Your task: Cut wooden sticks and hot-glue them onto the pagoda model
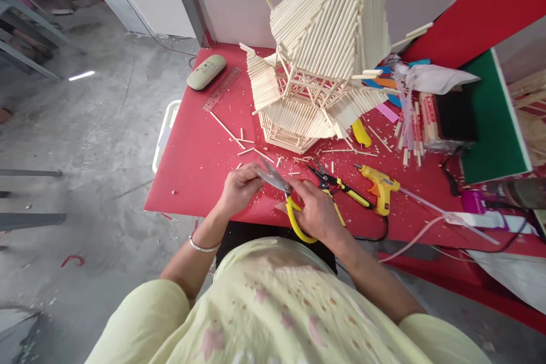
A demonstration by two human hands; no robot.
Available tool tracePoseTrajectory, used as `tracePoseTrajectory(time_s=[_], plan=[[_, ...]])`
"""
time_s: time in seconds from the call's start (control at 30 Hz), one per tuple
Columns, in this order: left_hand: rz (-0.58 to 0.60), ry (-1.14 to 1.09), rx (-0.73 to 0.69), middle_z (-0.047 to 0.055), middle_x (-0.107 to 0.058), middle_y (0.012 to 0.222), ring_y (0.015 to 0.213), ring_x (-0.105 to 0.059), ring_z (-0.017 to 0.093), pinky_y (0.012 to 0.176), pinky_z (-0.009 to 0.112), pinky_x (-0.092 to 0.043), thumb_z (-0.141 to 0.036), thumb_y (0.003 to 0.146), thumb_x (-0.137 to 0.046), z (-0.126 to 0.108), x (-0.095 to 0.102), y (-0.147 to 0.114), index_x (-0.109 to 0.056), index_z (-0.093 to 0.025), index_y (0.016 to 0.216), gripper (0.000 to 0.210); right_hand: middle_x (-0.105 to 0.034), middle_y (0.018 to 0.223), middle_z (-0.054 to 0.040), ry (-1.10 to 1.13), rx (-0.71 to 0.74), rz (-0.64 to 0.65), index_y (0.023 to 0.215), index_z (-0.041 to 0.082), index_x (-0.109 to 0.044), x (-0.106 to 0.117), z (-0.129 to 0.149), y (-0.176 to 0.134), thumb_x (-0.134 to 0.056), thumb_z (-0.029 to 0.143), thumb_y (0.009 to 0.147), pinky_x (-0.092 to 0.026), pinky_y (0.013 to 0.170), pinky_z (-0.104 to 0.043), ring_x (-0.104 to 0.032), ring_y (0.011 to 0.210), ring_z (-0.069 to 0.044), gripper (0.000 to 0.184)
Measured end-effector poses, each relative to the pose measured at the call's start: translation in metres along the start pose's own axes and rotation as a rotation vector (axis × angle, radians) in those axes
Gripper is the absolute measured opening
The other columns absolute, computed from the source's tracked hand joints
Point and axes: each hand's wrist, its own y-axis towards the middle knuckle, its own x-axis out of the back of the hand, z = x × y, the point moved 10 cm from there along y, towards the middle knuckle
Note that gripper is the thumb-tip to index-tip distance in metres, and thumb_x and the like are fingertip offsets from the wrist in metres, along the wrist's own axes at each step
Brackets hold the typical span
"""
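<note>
Yellow-handled scissors (pixel 286 187) sit in the grip of the right hand (pixel 318 210), blades parted and pointing toward the left hand (pixel 242 186). That hand's fingers are bunched together at the blade tips; whether they pinch anything, I cannot tell. Beyond both hands stands a stick tower (pixel 328 40), with loose sticks (pixel 226 128) and crumbs before it. Just right of the right hand lie pliers (pixel 356 194), then a glue gun (pixel 381 186).

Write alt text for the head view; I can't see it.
The right hand holds yellow-handled scissors, blades parted beside the left hand, at a red table. Beyond stands a tiered pagoda model of pale sticks; a glue gun lies to the right.
</note>
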Motion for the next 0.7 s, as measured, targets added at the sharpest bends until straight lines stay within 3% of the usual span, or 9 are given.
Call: tracePoseTrajectory(time_s=[0.23,0.43,0.53,0.7], plan=[[-0.025,-0.094,0.162,0.002,-0.064,0.070,0.055,-0.055,0.009,0.054,0.022,-0.047,-0.039,0.088,-0.074,0.015,-0.006,-0.003,-0.075,-0.018,0.083,0.022,-0.076,0.092,-0.0048,0.122,-0.051,-0.021,0.127,0.022,-0.066,-0.007,-0.014,-0.005,-0.062,0.047,0.094,-0.048,0.069,-0.027,-0.070,0.074,-0.019,0.042],[-0.052,-0.268,0.296,0.005,-0.074,0.077,0.062,-0.068,0.013,0.053,0.021,-0.050,-0.044,0.085,-0.077,0.031,-0.011,-0.005,-0.070,-0.016,0.093,0.030,-0.072,0.083,-0.0011,0.072,-0.154,-0.070,0.135,0.023,-0.060,0.002,-0.028,-0.009,-0.064,0.049,0.090,-0.046,0.067,-0.027,-0.067,0.071,-0.018,0.052],[-0.057,-0.281,0.300,0.008,-0.077,0.085,0.071,-0.072,0.016,0.057,0.022,-0.051,-0.043,0.084,-0.078,0.031,-0.011,-0.004,-0.070,-0.016,0.095,0.030,-0.072,0.090,-0.0024,0.050,-0.141,-0.044,0.136,0.023,-0.058,0.004,-0.024,-0.010,-0.062,0.049,0.091,-0.046,0.069,-0.028,-0.067,0.074,-0.018,0.052],[-0.091,-0.187,0.247,0.002,-0.070,0.067,0.057,-0.061,0.010,0.054,0.020,-0.048,-0.041,0.081,-0.081,0.024,-0.006,-0.002,-0.074,-0.016,0.085,0.026,-0.071,0.113,-0.0077,-0.100,-0.059,-0.032,0.139,0.026,-0.057,0.009,-0.008,-0.010,-0.062,0.049,0.093,-0.047,0.076,-0.030,-0.068,0.095,-0.023,0.052]])
